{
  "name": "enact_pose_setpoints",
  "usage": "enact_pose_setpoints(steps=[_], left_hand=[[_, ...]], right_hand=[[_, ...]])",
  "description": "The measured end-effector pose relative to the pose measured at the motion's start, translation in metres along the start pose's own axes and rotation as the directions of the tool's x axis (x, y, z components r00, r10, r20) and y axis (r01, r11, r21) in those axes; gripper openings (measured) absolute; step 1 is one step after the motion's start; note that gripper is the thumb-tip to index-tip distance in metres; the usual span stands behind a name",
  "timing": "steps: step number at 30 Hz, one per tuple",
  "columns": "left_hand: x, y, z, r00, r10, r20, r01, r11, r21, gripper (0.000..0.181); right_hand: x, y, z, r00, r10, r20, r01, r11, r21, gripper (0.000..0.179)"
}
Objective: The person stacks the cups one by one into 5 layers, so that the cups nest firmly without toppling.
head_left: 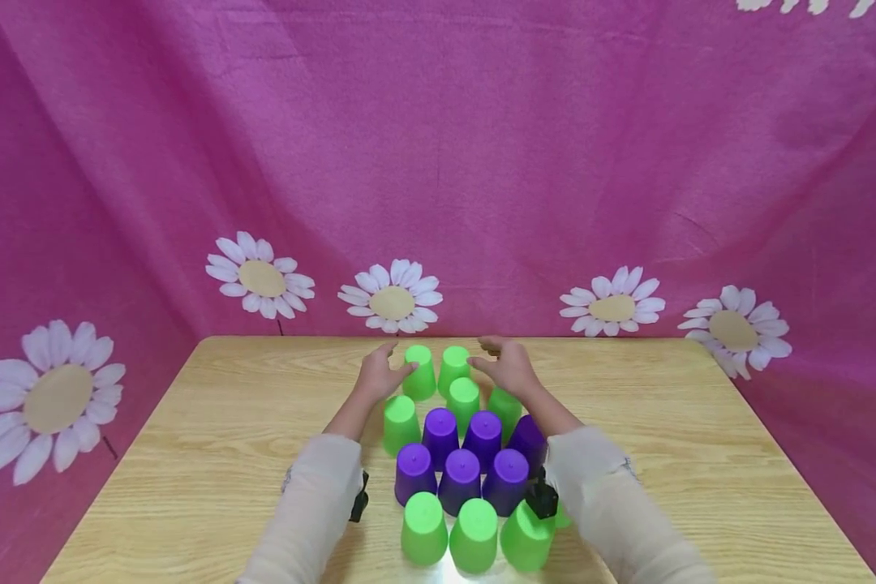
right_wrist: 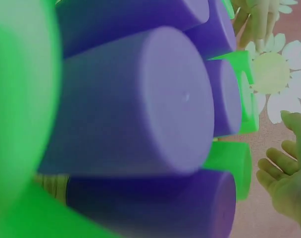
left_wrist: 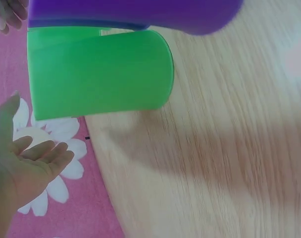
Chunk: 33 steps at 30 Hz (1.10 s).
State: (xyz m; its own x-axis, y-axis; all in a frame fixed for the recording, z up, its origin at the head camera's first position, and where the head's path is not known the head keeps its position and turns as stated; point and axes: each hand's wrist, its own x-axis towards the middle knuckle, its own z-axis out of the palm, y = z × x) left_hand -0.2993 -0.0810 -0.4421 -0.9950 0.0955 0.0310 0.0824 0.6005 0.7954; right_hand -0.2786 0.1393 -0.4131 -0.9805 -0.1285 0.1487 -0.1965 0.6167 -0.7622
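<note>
Upside-down plastic cups, green and purple, stand in a cluster on the table. At the far end are two green cups, a left one (head_left: 419, 375) and a right one (head_left: 453, 373). My left hand (head_left: 381, 375) is beside the left one, fingers extended, thumb pointing at it. On the other side my right hand (head_left: 509, 369) has its thumb close to the right cup. Whether either thumb touches is unclear. Both wrist views show loosely spread fingers on the left hand (left_wrist: 34, 168) and right hand (right_wrist: 289, 173), holding nothing.
Several purple cups (head_left: 461, 478) fill the middle, with green cups (head_left: 423, 531) in front. Another green cup (head_left: 505, 410) sits under my right forearm. Behind the wooden table (head_left: 212, 454) hangs a pink cloth (head_left: 438, 162) with white daisies.
</note>
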Motion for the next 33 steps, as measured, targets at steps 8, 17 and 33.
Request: enact_pose_setpoints(steps=[8,17,33], left_hand=[[-0.021,0.003,-0.02,0.997,0.069,-0.017,-0.068,0.998,0.015,0.061],[-0.04,-0.014,-0.027,0.998,0.043,-0.037,-0.045,0.997,-0.059,0.056],[-0.068,-0.027,-0.025,0.998,0.056,-0.022,-0.058,0.983,-0.171,0.05]], right_hand=[[-0.012,0.004,-0.013,0.997,-0.072,0.005,0.071,0.996,0.05,0.042],[-0.032,0.018,-0.019,0.998,-0.056,-0.006,0.057,0.995,0.085,0.041],[-0.054,0.042,-0.032,1.0,-0.009,0.017,0.006,0.992,0.128,0.046]])
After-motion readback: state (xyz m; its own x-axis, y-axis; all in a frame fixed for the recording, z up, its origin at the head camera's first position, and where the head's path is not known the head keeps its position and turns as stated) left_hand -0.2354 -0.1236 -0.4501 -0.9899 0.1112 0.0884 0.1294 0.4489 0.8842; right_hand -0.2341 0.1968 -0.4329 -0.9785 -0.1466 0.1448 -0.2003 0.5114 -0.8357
